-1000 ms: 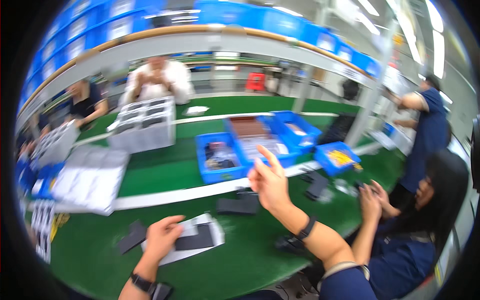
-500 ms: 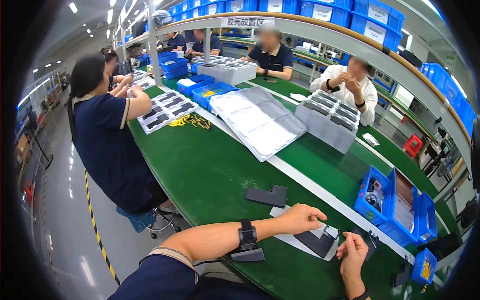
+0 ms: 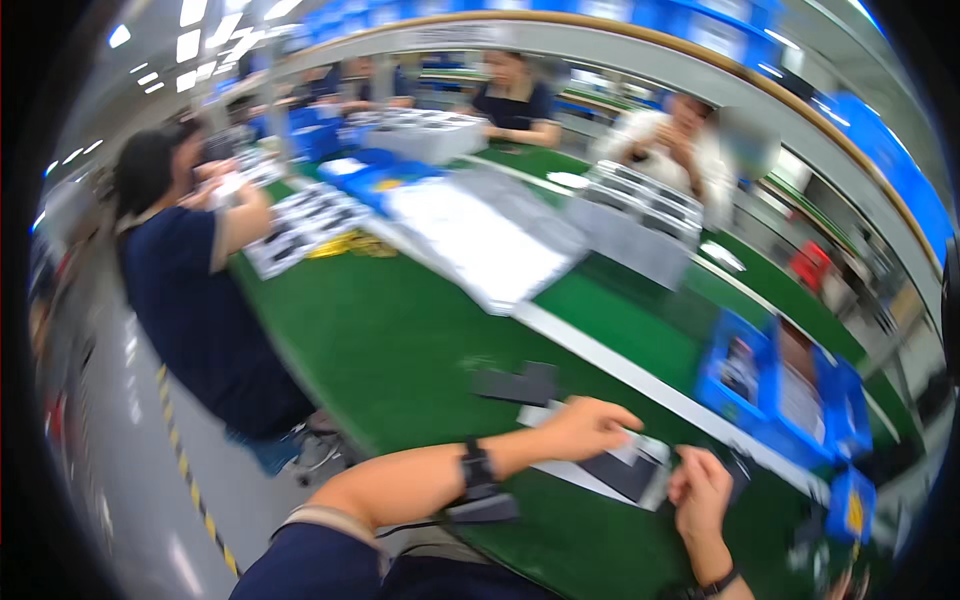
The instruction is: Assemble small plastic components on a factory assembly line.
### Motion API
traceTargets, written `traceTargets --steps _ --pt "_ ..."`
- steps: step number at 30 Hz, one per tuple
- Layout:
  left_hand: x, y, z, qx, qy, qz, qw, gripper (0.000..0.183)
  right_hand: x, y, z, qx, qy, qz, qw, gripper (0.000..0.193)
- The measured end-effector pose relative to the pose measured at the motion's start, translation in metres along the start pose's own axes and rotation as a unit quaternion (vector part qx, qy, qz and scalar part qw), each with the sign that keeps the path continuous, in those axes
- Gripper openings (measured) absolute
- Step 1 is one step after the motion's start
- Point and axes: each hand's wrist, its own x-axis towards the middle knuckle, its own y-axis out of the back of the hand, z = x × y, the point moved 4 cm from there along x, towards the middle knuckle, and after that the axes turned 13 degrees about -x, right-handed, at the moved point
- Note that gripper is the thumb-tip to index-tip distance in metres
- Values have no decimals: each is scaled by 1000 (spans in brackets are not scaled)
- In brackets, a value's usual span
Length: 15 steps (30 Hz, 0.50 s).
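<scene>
The green tabletop (image 3: 420, 330) carries a white sheet (image 3: 565, 472). The left hand (image 3: 583, 428) is above this sheet, its grip loosely curled; the right hand (image 3: 703, 488) is just beside, with fingers bent. I cannot tell if either grip holds something. On the sheet lies a dark flat piece (image 3: 622, 477), which could slip askew if a finger brushes it. The smallest detail, writing on the overhead sign (image 3: 460, 37), is too blurred for reading.

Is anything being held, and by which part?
Can't be told: blur hides whether the left grip or right grip, both near the dark flat piece, holds anything.
</scene>
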Motion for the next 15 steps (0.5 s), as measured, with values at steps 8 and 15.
traceTargets --steps 8,15 --pt "-2 12 15 -5 72 23 997 28 15 -8 0 25 3 -47 999 21" --pt "6 -5 10 -91 100 22 991 27 10 5 6 46 26 -38 998 22"
